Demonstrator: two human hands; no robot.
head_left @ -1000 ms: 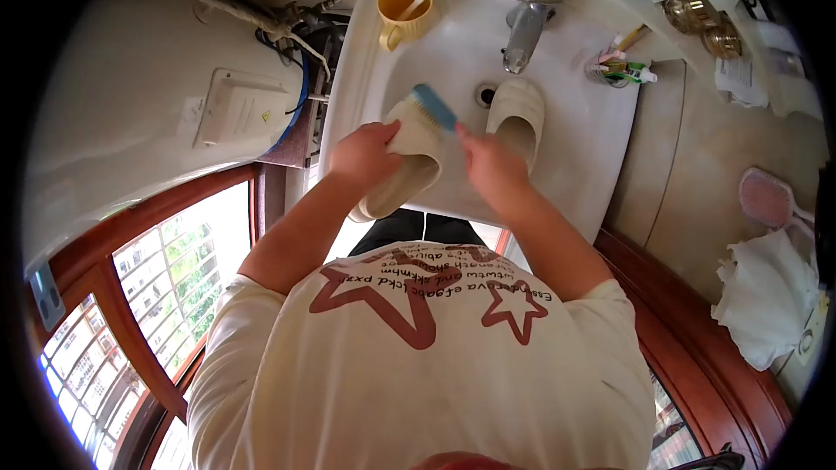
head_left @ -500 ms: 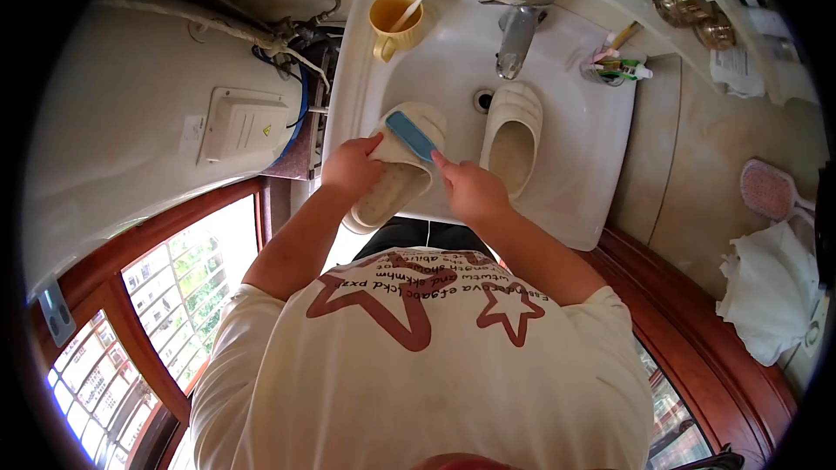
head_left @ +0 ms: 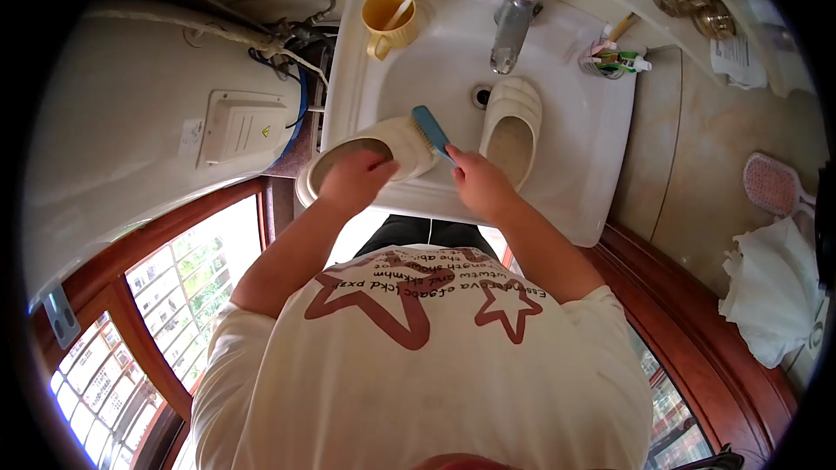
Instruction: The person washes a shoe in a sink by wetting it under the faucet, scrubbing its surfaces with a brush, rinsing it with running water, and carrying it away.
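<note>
My left hand (head_left: 355, 181) is closed on a cream slipper (head_left: 402, 141), gripping it by the edge of its foot opening. The slipper lies tilted over the near left part of the sink, its toe pointing right. In my right hand (head_left: 481, 181) is a blue scrub brush (head_left: 430, 131), held by the handle. Its bristles rest against the toe end of that slipper. A second cream slipper (head_left: 515, 113) lies in the basin to the right, close to the drain (head_left: 482, 97), touched by neither hand.
The white sink (head_left: 579, 148) has a chrome faucet (head_left: 510, 35) at the back. On its rim stand a yellow mug (head_left: 383, 19) with a white toothbrush and a cup (head_left: 607, 63) with toothpaste. A pink hairbrush (head_left: 771, 183) and white cloth (head_left: 766, 287) are at the right.
The held slipper has turned, its heel swinging left and its toe right. The brush has moved from the slipper's top to its toe end, bristles now visible.
</note>
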